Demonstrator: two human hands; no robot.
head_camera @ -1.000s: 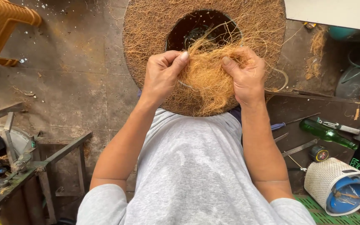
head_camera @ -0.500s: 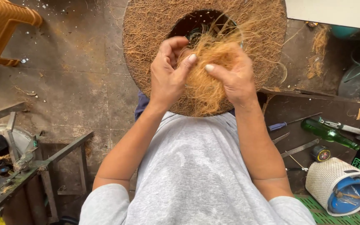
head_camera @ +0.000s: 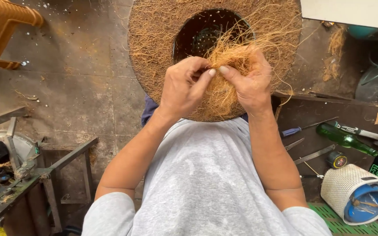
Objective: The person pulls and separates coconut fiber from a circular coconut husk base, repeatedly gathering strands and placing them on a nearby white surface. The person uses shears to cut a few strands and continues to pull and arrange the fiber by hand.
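2 hands (head_camera: 217, 85) on 1 fibre tuft (head_camera: 226, 65)

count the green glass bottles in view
1: a green glass bottle lies on its side on the dark board right of the person; clutter nearby could hide others.

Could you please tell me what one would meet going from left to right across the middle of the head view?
Saw → left hand → fibre tuft → right hand → green bottle → white basket.
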